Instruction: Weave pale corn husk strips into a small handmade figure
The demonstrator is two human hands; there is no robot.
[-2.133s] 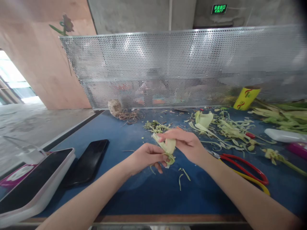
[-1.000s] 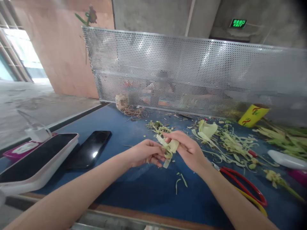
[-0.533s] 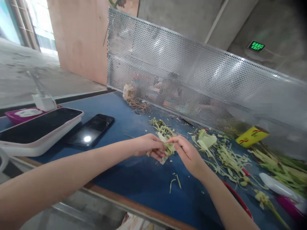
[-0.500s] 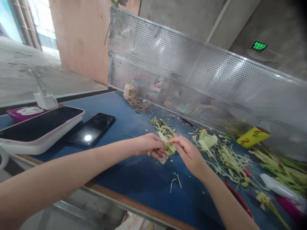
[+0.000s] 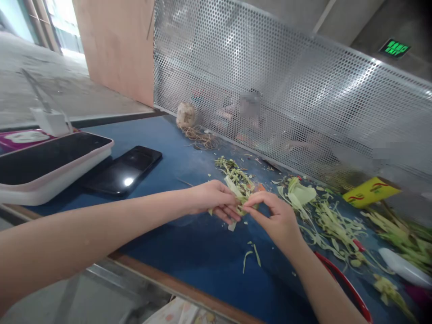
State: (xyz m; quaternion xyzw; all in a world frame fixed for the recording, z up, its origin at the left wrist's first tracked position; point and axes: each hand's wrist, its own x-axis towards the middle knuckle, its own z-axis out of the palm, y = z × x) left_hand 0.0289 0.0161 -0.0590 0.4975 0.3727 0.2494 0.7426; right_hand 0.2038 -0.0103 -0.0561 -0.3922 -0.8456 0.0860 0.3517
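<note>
Both my hands meet over the blue table (image 5: 189,243) around a small folded piece of pale green leaf strip (image 5: 238,193). My left hand (image 5: 212,202) is closed on its lower part, fingers curled underneath. My right hand (image 5: 276,216) pinches the same leaf piece between thumb and forefinger from the right. A cut end of the strip hangs down below my left fingers. Two small green scraps (image 5: 251,257) lie on the table just in front of my hands.
A black phone (image 5: 126,170) and a white-edged tablet-like device (image 5: 43,166) lie at the left. Leaf trimmings (image 5: 324,216) litter the right side, with red-handled scissors (image 5: 344,283), a yellow roll (image 5: 369,191) and a twine ball (image 5: 186,114). A perforated metal screen (image 5: 270,90) stands behind.
The camera has swung and tilted to the left. My right hand has shifted from covering the leaf piece to pinching it with its fingertips; my left hand keeps its grip.
</note>
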